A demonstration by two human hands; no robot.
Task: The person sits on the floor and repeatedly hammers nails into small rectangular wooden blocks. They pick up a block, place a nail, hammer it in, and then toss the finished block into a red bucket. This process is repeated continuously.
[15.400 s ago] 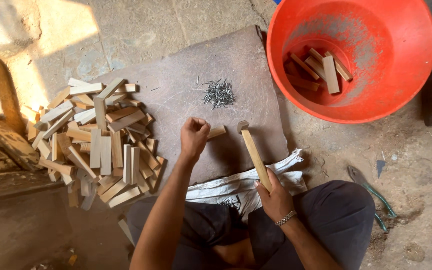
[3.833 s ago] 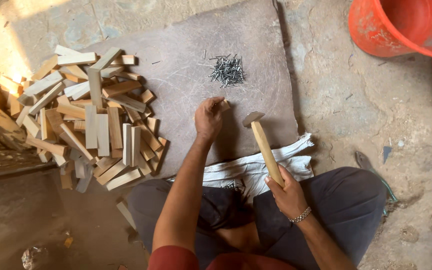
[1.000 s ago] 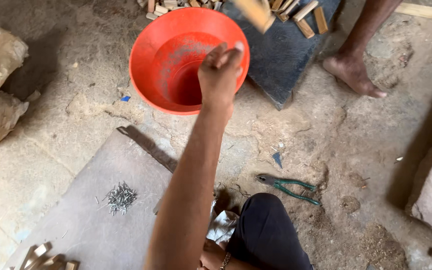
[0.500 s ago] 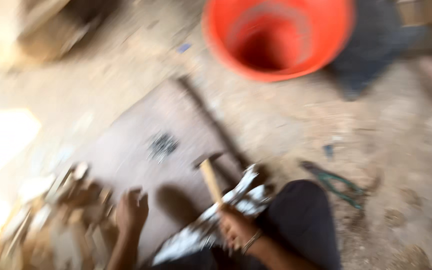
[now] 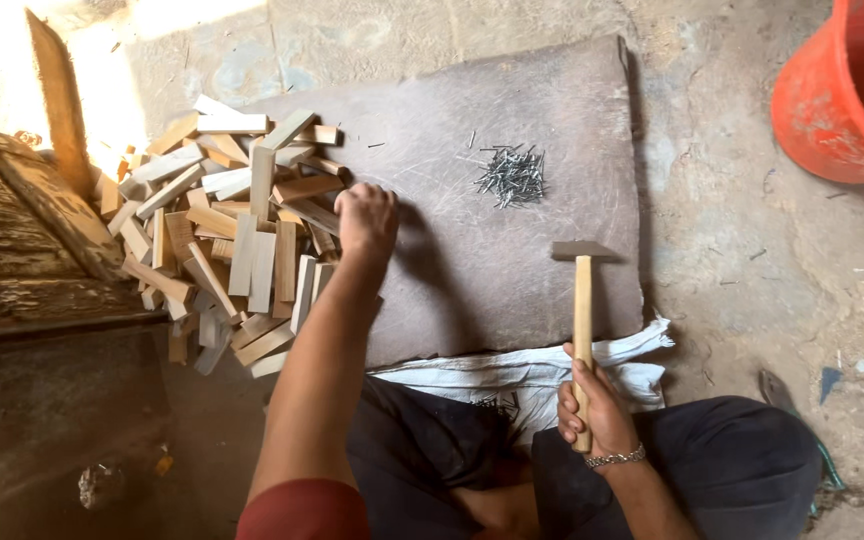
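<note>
My left hand (image 5: 365,218) reaches into the right edge of a pile of small wooden blocks (image 5: 232,225), its fingers curled among the blocks; what it grips is hidden. My right hand (image 5: 592,405) holds a hammer (image 5: 582,300) by its wooden handle, the metal head resting over the grey mat (image 5: 472,130). A small heap of nails (image 5: 512,177) lies on the mat, up and left of the hammer head.
An orange plastic tub (image 5: 847,95) stands at the top right on the dirt floor. A white woven sack (image 5: 512,372) lies under the mat's near edge. Old wooden planks (image 5: 22,240) lie at the left. My crossed legs fill the bottom.
The view swung from the orange tub back down to the mat. My left hand came back from over the tub and now reaches into the block pile. The hammer stays in my right hand.
</note>
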